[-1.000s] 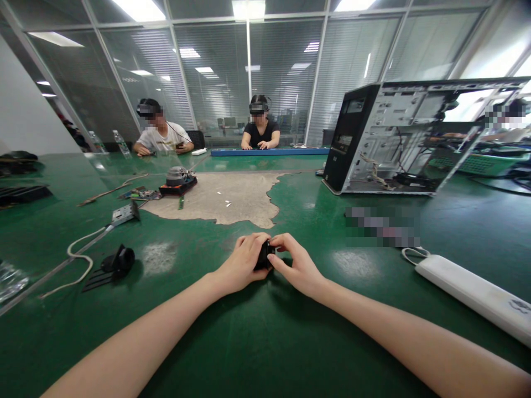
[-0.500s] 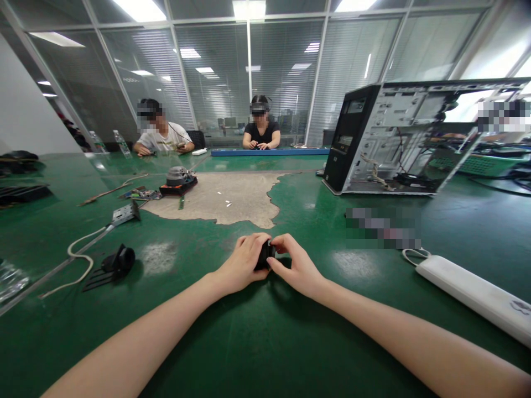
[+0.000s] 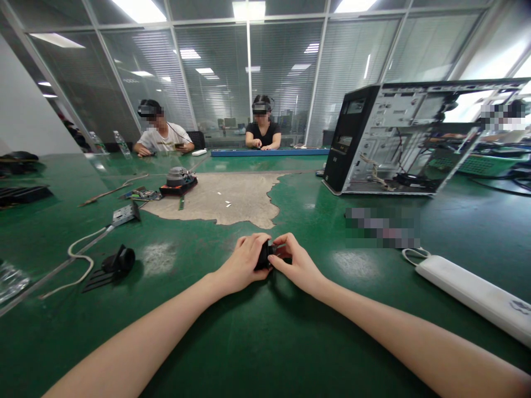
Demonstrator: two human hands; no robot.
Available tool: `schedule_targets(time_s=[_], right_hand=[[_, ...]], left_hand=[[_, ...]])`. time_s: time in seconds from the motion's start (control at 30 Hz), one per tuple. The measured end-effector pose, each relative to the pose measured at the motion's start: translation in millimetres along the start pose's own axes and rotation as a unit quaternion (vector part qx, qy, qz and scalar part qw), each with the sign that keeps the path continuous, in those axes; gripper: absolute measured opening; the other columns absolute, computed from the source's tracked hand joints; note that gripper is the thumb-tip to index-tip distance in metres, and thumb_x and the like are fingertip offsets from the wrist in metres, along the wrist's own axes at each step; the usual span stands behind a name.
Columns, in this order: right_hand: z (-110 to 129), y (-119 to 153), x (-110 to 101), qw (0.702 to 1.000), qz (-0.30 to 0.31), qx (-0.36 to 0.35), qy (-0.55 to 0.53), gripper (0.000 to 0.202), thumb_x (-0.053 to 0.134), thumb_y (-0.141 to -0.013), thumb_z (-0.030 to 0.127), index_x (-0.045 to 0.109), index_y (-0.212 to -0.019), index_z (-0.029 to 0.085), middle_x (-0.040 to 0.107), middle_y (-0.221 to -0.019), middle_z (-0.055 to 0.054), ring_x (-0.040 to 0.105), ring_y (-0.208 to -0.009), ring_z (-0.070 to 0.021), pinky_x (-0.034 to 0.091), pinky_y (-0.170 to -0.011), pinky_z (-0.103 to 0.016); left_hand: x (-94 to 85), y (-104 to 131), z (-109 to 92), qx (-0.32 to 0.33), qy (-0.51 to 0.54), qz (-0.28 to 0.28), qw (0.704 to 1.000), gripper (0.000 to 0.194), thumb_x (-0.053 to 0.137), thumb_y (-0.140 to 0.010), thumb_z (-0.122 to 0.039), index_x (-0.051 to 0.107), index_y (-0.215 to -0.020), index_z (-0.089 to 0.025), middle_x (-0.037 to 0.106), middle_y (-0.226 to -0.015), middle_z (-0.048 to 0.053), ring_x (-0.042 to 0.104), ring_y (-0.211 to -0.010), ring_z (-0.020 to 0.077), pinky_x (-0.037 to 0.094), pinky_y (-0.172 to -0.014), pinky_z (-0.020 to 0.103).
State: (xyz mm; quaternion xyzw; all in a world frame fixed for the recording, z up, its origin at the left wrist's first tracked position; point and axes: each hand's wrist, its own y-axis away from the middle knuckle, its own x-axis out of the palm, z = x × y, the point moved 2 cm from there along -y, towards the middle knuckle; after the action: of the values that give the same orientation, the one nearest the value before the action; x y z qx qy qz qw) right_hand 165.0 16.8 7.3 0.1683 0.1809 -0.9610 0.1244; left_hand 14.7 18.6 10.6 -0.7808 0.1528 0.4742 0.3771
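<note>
A small black block-like object (image 3: 264, 256) is in my hands just above or on the green table (image 3: 224, 348), near the middle of the view. My left hand (image 3: 245, 258) wraps round it from the left, its fingers covering the far side and top. From the right, thumb and fingers of my right hand (image 3: 294, 257) pinch at the object's right end, where a short dark part shows between the fingertips. Its exact kind I cannot make out, as the fingers hide much of it.
An opened computer case (image 3: 357, 143) stands at the back right. A white power strip (image 3: 473, 293) lies at the right. On the left are a black bracket-like part (image 3: 118, 262), a metal-ended cable (image 3: 81, 251) and a heatsink fan (image 3: 179, 179). Two people sit across the table.
The fingertips of my right hand have shifted slightly at the object's right end, showing a bit more of it. My left hand stays put.
</note>
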Motion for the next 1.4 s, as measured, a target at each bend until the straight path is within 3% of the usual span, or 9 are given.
schedule_targets(time_s=[0.13, 0.43, 0.73, 0.93, 1.1, 1.4], right_hand=[[1, 1, -3, 1.0, -0.026, -0.004, 0.016, 0.016, 0.054, -0.073, 0.02, 0.047, -0.087, 0.019, 0.054, -0.082, 0.0, 0.055, -0.074, -0.0132, 0.047, -0.069, -0.03], [-10, -6, 1, 0.993, 0.022, 0.037, -0.108, 0.023, 0.062, -0.07, 0.026, 0.051, -0.089, 0.018, 0.061, -0.088, -0.003, 0.06, -0.083, -0.0148, 0.049, -0.078, -0.032], [-6, -6, 0, 0.998, 0.044, 0.0, -0.043, 0.018, 0.06, -0.073, 0.028, 0.052, -0.085, 0.019, 0.06, -0.082, -0.001, 0.059, -0.077, -0.0144, 0.05, -0.072, -0.03], [1, -1, 0, 0.998, 0.026, -0.049, -0.005, 0.02, 0.059, -0.073, 0.027, 0.05, -0.089, 0.021, 0.054, -0.088, -0.001, 0.057, -0.084, -0.0145, 0.05, -0.07, -0.028], [-2, -3, 1, 0.998, 0.026, -0.027, -0.056, 0.009, 0.05, -0.08, 0.027, 0.048, -0.086, 0.021, 0.053, -0.084, 0.0, 0.056, -0.082, -0.0134, 0.05, -0.066, -0.026], [-3, -3, 1, 0.996, 0.062, 0.004, -0.069, 0.017, 0.05, -0.079, 0.028, 0.047, -0.094, 0.02, 0.055, -0.087, -0.002, 0.056, -0.078, -0.0138, 0.05, -0.068, -0.03]], left_hand=[[-0.3, 0, 0, -0.003, 0.002, -0.001, 1.0, 0.058, 0.059, -0.069, -0.021, 0.027, -0.118, -0.02, 0.044, -0.116, 0.009, 0.04, -0.11, 0.0226, 0.029, -0.092, 0.039], [0.3, -1, -2, -0.007, 0.007, -0.001, 1.0, 0.055, 0.057, -0.071, -0.022, 0.027, -0.117, -0.02, 0.045, -0.113, 0.01, 0.042, -0.107, 0.0244, 0.03, -0.089, 0.042], [1.3, 0, -3, -0.002, 0.002, -0.002, 1.0, 0.053, 0.056, -0.072, -0.021, 0.027, -0.117, -0.018, 0.044, -0.115, 0.012, 0.04, -0.109, 0.0242, 0.03, -0.089, 0.04], [2.0, 0, -1, -0.004, 0.004, -0.007, 1.0, 0.058, 0.057, -0.069, -0.019, 0.026, -0.118, -0.02, 0.044, -0.115, 0.011, 0.041, -0.109, 0.025, 0.03, -0.089, 0.042], [0.7, -1, -2, -0.008, 0.002, -0.007, 1.0, 0.054, 0.057, -0.071, -0.023, 0.028, -0.117, -0.02, 0.045, -0.114, 0.01, 0.042, -0.107, 0.0248, 0.031, -0.089, 0.041], [0.6, 0, -2, -0.005, -0.005, -0.006, 1.0, 0.055, 0.058, -0.071, -0.022, 0.028, -0.117, -0.019, 0.045, -0.114, 0.011, 0.041, -0.108, 0.0239, 0.031, -0.089, 0.04]])
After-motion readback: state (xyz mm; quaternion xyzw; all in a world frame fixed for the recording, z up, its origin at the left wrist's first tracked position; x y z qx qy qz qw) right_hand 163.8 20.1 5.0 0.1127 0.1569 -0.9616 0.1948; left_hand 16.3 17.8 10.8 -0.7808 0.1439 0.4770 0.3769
